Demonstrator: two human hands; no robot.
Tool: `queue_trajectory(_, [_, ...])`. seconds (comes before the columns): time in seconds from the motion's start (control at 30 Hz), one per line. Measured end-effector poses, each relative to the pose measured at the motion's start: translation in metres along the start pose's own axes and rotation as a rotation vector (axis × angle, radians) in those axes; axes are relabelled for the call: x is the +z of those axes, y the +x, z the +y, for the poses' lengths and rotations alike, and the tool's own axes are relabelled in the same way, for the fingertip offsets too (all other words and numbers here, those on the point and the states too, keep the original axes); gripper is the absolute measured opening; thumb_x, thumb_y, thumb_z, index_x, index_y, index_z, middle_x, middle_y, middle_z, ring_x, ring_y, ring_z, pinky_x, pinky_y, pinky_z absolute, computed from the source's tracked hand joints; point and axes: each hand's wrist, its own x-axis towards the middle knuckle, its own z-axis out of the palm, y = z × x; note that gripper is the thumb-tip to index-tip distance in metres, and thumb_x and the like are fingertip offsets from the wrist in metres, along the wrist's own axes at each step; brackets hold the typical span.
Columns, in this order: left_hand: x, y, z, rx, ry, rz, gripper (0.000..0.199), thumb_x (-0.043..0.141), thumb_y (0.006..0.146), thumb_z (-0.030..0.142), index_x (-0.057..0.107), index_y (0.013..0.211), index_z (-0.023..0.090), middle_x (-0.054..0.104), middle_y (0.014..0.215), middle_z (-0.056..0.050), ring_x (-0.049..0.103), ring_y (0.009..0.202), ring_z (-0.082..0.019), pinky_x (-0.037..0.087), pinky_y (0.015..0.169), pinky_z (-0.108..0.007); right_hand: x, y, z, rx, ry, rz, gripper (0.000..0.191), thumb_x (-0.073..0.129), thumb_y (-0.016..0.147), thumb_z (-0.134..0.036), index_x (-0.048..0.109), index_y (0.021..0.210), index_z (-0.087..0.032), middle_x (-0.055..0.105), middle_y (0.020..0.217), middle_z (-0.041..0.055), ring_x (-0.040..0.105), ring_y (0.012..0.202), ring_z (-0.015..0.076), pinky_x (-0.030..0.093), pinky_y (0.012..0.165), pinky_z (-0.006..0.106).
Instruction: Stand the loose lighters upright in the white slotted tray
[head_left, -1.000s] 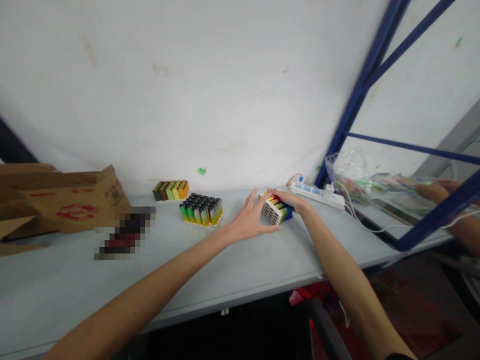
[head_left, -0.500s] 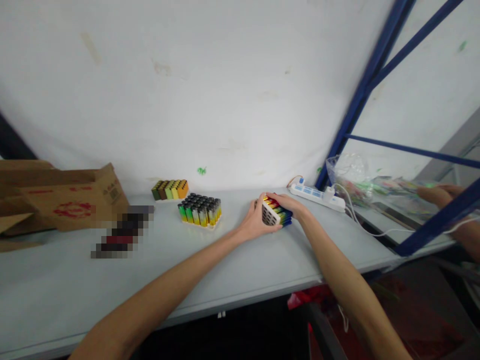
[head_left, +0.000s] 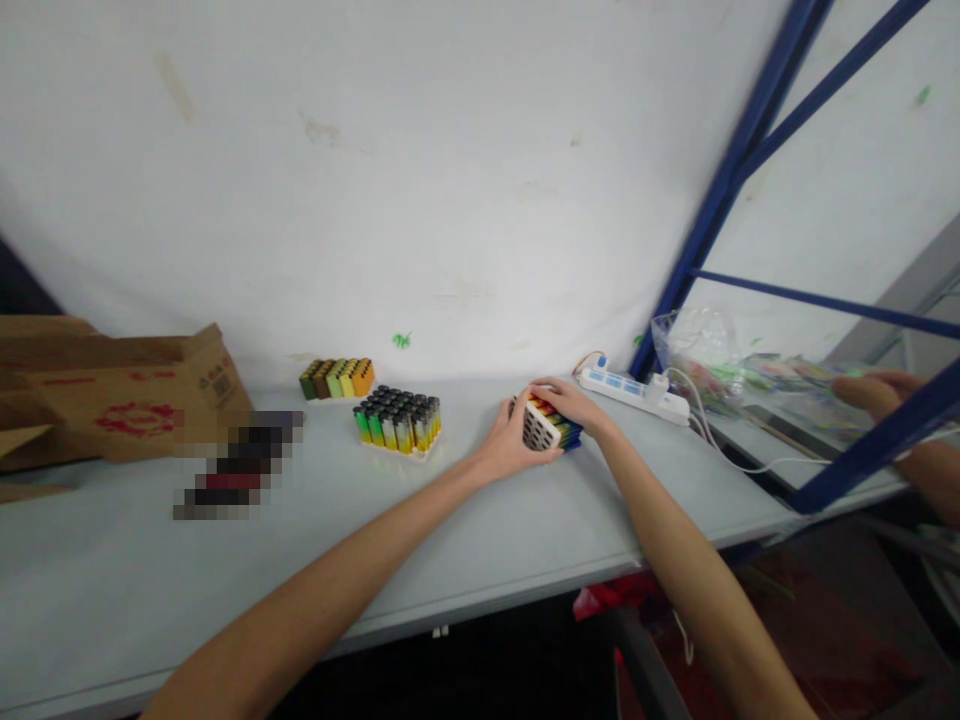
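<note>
Between my two hands a white tray with a holed base (head_left: 540,425) is tipped on its side, its base turned toward the left. Colourful lighters (head_left: 568,436) in red, yellow, green and blue stick out of it to the right. My left hand (head_left: 511,442) is wrapped round the base end of the tray. On the other side, my right hand (head_left: 568,403) lies over the top of the lighters, its fingers curved round them. To the left, a white tray of green and yellow lighters with black tops (head_left: 399,422) stands upright on the table (head_left: 450,540).
Behind stands another tray of green, brown, yellow and orange lighters (head_left: 337,378). A cardboard box (head_left: 142,400) is at the left, near a blurred-out patch. A power strip (head_left: 634,392), a plastic bag (head_left: 697,345) and a blue frame (head_left: 697,230) are at the right, with another person's hand (head_left: 874,392) beyond.
My right hand's fingers have shifted slightly over the lighters. The tilted tray stays between both hands, and the view has moved a little.
</note>
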Motion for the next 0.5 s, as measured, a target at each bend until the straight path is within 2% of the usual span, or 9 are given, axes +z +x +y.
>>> queue_trajectory(0.07, [-0.001, -0.001, 0.001, 0.002, 0.005, -0.008, 0.117, 0.082, 0.069, 0.053, 0.015, 0.16, 0.025, 0.038, 0.146, -0.016, 0.043, 0.139, -0.033, 0.033, 0.12, -0.049, -0.002, 0.001, 0.0, -0.089, -0.066, 0.025, 0.039, 0.059, 0.094, -0.04, 0.067, 0.127, -0.022, 0.075, 0.112, 0.0053, 0.069, 0.098, 0.0187, 0.053, 0.093, 0.032])
queue_trajectory(0.1, [-0.002, -0.001, 0.001, 0.005, 0.006, -0.008, 0.116, 0.082, 0.069, 0.053, 0.015, 0.16, 0.025, 0.038, 0.146, -0.016, 0.043, 0.139, -0.033, 0.033, 0.12, -0.049, -0.003, 0.001, -0.001, -0.127, -0.105, 0.03, 0.037, 0.058, 0.094, -0.04, 0.068, 0.125, -0.022, 0.076, 0.112, 0.0055, 0.069, 0.099, 0.0195, 0.052, 0.095, 0.033])
queue_trajectory(0.17, [-0.002, -0.002, 0.0, 0.016, 0.001, -0.006, 0.117, 0.083, 0.069, 0.053, 0.015, 0.16, 0.025, 0.038, 0.147, -0.016, 0.043, 0.139, -0.033, 0.033, 0.121, -0.049, -0.004, 0.0, -0.004, -0.171, -0.184, 0.035, 0.03, 0.058, 0.095, -0.041, 0.075, 0.109, -0.021, 0.077, 0.107, 0.0065, 0.068, 0.099, 0.0222, 0.049, 0.098, 0.035])
queue_trajectory(0.27, [-0.001, -0.002, -0.001, 0.032, -0.006, -0.003, 0.12, 0.083, 0.068, 0.056, 0.013, 0.161, 0.024, 0.038, 0.147, -0.017, 0.043, 0.14, -0.033, 0.032, 0.121, -0.048, -0.004, -0.002, -0.01, -0.144, -0.23, 0.053, 0.036, 0.051, 0.098, -0.044, 0.077, 0.089, -0.02, 0.078, 0.098, 0.0071, 0.067, 0.097, 0.0256, 0.047, 0.097, 0.035])
queue_trajectory(0.37, [0.0, -0.001, -0.002, 0.023, -0.006, -0.002, 0.124, 0.084, 0.067, 0.058, 0.011, 0.161, 0.024, 0.039, 0.147, -0.017, 0.042, 0.141, -0.034, 0.031, 0.121, -0.049, 0.001, -0.004, -0.015, -0.138, -0.253, -0.004, 0.043, 0.041, 0.102, -0.042, 0.075, 0.089, -0.021, 0.077, 0.099, 0.0074, 0.067, 0.095, 0.0251, 0.047, 0.093, 0.034])
queue_trajectory(0.5, [0.0, 0.0, -0.001, 0.018, -0.016, 0.01, 0.126, 0.085, 0.065, 0.057, 0.012, 0.161, 0.022, 0.039, 0.149, -0.018, 0.041, 0.141, -0.035, 0.031, 0.121, -0.05, 0.007, -0.004, -0.016, -0.215, -0.36, -0.047, 0.045, 0.033, 0.105, -0.039, 0.071, 0.089, -0.021, 0.075, 0.099, 0.0099, 0.065, 0.094, 0.0235, 0.045, 0.093, 0.033])
